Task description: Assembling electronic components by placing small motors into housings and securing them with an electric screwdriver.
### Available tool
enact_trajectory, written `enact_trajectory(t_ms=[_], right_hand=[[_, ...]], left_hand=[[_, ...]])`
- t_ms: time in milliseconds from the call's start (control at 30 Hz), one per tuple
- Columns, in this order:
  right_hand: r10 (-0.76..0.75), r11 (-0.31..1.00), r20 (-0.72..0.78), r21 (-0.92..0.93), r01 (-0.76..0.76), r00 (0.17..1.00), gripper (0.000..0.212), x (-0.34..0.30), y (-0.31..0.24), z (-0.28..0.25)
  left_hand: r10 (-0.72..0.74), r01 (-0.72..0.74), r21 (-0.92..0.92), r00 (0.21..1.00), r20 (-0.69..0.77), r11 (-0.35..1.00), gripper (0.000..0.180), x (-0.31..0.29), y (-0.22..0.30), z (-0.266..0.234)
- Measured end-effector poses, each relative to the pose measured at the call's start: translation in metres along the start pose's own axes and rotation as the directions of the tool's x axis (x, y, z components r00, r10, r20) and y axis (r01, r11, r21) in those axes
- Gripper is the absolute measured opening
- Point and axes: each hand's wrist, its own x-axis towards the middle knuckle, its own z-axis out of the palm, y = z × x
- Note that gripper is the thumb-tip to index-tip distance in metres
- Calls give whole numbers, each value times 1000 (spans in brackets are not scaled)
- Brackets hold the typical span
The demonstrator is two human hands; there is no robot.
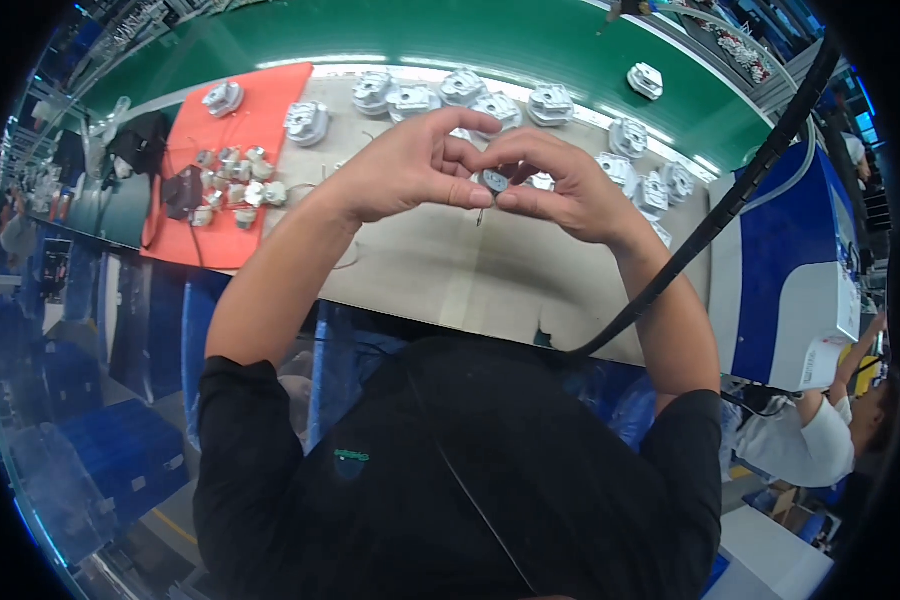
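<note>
Over the middle of the grey work surface (pixel 420 270), both my hands hold one small round grey metal part (pixel 493 182) with thin leads hanging below it; it looks like a small motor. My left hand (pixel 405 170) pinches it from the left with thumb and fingers. From the right, my right hand (pixel 560 185) closes thumb and fingertips on its other edge. Fingers cover part of its rim. Just beyond my hands stand several white moulded housings (pixel 411 100), some partly hidden behind my fingers.
On the left, an orange-red mat (pixel 188 150) bears several small whitish parts (pixel 238 190) and one housing (pixel 223 98). A green conveyor belt (pixel 530 65) runs behind. A black cable (pixel 710 225) crosses in front of my right forearm. A blue-and-white machine (pixel 795 290) stands right, near another person (pixel 800 440).
</note>
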Motion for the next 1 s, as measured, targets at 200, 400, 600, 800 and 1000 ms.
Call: enact_trajectory(t_ms=[200,400,600,800,1000], right_hand=[[-31,973,-147,-232,-4,989,31,-17,0,-37],[123,966,-416,-160,-205,901,31,-30,23,-56],[272,907,-368,-212,-365,889,32,-29,31,-53],[340,861,-232,-312,-401,911,30,-30,38,-41],[325,833,-185,-408,-373,927,30,-32,38,-44]], left_hand=[[125,-113,138,989,-82,984,74,37,-14,8],[164,-70,708,984,-65,703,54,57,-44,13],[200,-73,788,978,-64,611,52,70,-60,22],[260,-95,807,963,-75,583,52,79,-70,22],[222,-56,814,971,-91,579,40,81,-67,21]])
